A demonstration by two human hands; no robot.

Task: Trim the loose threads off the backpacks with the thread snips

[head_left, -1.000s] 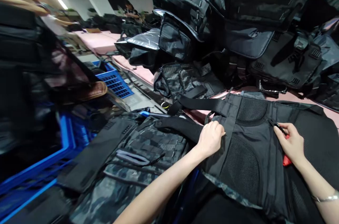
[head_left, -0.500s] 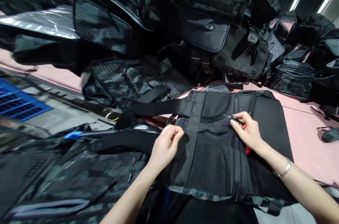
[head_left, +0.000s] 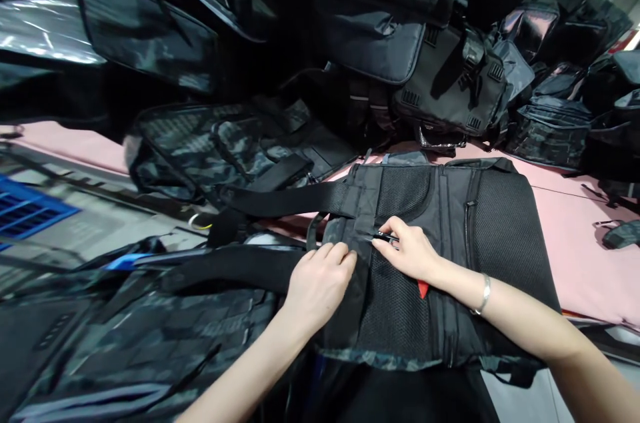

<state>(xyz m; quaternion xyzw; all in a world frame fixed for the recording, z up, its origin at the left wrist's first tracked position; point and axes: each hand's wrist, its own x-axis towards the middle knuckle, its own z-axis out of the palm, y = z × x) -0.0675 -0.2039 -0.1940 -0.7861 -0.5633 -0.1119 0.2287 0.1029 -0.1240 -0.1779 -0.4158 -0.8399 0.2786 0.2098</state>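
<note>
A black backpack (head_left: 455,236) lies with its mesh-padded back panel up, its shoulder straps (head_left: 285,200) stretching to the left. My left hand (head_left: 323,280) is closed over the base of the lower strap (head_left: 240,270), at the panel's left edge; its fingertips are hidden. Just right of it, my right hand (head_left: 407,250) grips small dark-bladed snips (head_left: 386,236), with a red handle end showing below the palm. The blade tip points left, close to the webbing band across the panel and to my left fingers.
Camouflage bags lie at the lower left (head_left: 200,330) and behind the straps (head_left: 240,146). More dark bags (head_left: 450,86) pile up across the back and right. Pink cloth (head_left: 575,230) covers the table. A blue crate (head_left: 33,206) is at far left.
My right hand has moved left with the snips, from the panel's middle to beside my left hand. My left hand has turned knuckles-up and shifted slightly. The view has shifted a little.
</note>
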